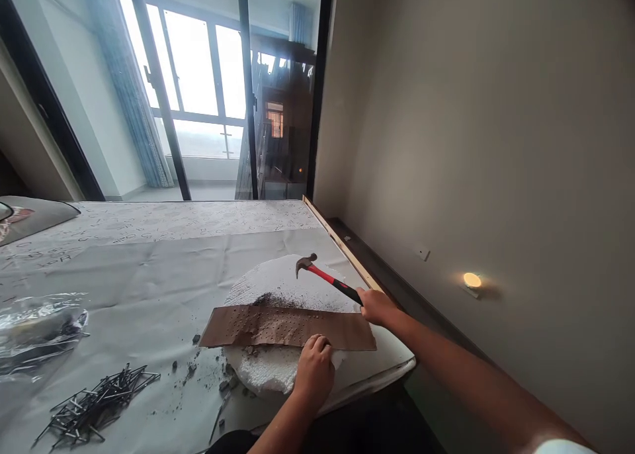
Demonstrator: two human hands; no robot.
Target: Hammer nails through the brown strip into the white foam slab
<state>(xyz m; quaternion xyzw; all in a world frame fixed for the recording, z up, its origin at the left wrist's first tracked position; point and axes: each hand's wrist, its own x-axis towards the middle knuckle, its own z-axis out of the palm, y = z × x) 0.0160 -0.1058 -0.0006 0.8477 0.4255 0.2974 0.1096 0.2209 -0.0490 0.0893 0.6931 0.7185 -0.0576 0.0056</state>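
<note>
A claw hammer [325, 276] with a red and black handle is held by its end in my right hand [377, 307], its metal head raised over a round white foam piece [278, 275]. Across the foam lies a long brown strip [282, 327], its left and middle parts dotted with small holes and bumps. My left hand [316, 368] rests at the strip's near edge, right of its middle, with fingers curled; whether it pinches anything is hidden. Dark crumbs [268, 300] are scattered on the foam beyond the strip.
A pile of nails [96, 404] lies at the front left, with a clear plastic bag [42, 331] behind it. Grey chips [225, 382] are strewn over the white sheet [163, 282]. A wooden edge strip [342, 242] runs along the right side, beside the wall.
</note>
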